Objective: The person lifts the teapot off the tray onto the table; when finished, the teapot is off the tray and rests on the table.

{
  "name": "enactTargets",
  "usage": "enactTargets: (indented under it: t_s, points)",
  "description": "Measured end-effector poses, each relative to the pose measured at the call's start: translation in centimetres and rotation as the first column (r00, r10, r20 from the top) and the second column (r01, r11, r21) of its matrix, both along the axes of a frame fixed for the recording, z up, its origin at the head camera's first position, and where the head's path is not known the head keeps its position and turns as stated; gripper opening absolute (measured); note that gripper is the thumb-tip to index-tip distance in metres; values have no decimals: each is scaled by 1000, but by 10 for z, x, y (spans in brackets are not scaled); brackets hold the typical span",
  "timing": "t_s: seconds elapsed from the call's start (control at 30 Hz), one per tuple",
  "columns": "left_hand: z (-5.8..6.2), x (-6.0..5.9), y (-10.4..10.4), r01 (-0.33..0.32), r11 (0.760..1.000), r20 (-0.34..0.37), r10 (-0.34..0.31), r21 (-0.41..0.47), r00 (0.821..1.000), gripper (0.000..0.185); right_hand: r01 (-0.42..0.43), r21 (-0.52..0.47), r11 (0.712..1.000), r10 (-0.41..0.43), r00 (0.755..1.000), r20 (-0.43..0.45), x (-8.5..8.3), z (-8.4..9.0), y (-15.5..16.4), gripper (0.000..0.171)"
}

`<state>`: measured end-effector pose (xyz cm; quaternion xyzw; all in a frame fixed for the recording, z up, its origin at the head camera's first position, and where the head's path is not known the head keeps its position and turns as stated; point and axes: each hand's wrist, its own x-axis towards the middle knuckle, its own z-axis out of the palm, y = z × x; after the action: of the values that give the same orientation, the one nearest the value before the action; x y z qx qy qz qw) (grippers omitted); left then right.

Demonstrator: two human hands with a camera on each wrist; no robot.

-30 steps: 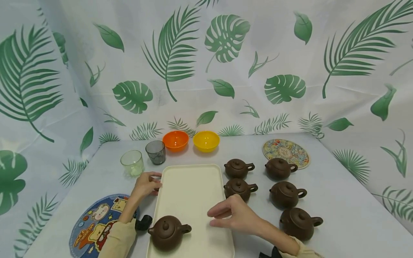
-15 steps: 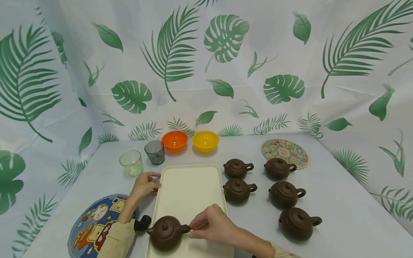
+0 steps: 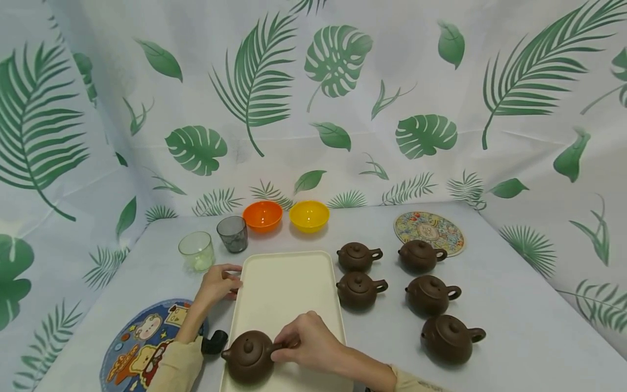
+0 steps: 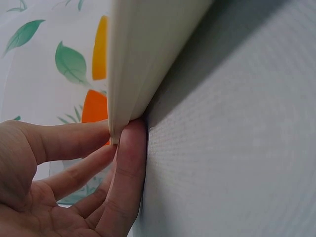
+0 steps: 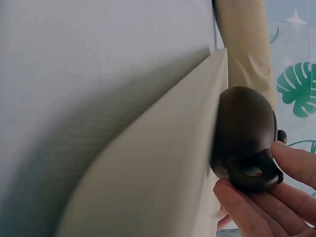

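A cream tray (image 3: 286, 294) lies on the table before me. My left hand (image 3: 217, 286) pinches its left rim, as the left wrist view shows: the thumb touches one side of the rim (image 4: 113, 98) and a finger (image 4: 129, 173) lies against the other. A dark brown teapot (image 3: 249, 356) stands upright on the tray's near left part, spout to the left. My right hand (image 3: 311, 345) grips its handle (image 5: 256, 180) between thumb and fingers, partly covering it. Several similar teapots stand right of the tray, among them one beside its edge (image 3: 358, 291) and a nearer one (image 3: 450, 340).
Behind the tray are a pale green glass (image 3: 197, 251), a grey glass (image 3: 232, 234), an orange bowl (image 3: 263, 216) and a yellow bowl (image 3: 309, 216). A patterned round mat (image 3: 431, 231) lies at the back right. A blue round mat (image 3: 134, 348) lies under the left forearm.
My right hand has moved left and nearer over the tray and has taken hold of the teapot's handle. The left hand stays at the tray's rim.
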<state>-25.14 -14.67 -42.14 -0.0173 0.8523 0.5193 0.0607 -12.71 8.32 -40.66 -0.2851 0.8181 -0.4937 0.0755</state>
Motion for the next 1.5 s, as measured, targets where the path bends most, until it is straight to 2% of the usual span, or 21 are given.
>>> enactTargets:
  t_s: [0.23, 0.43, 0.53, 0.8, 1.07, 1.33, 1.5]
  points:
    - [1, 2, -1, 6, 1000, -6, -6, 4, 1000, 41, 25, 24, 999, -24, 999, -34, -1, 1, -2, 7]
    - [-1, 2, -2, 4, 1000, -3, -4, 11, 1000, 41, 22, -50, 998, -23, 1000, -16, -4, 4, 12, 7]
    - [1, 2, -2, 3, 1000, -5, -3, 7, 1000, 41, 17, -67, 998, -18, 1000, -3, -6, 11, 27, 9]
    - [-1, 0, 1, -4, 1000, 3, 4, 29, 1000, 40, 13, -38, 999, -16, 998, -67, -5, 28, 88, 12]
    - [0, -1, 2, -10, 1000, -1, 10, 19, 1000, 39, 62, 37, 997, -59, 995, -86, 4, 30, 146, 15]
    - [-2, -2, 1, -19, 1000, 4, 19, 3, 1000, 40, 118, 102, 988, -120, 993, 12, 10, 26, 177, 15]
    - [-3, -1, 0, -20, 1000, 8, 20, 12, 1000, 40, 144, 135, 980, -150, 988, 35, 9, 24, 184, 14]
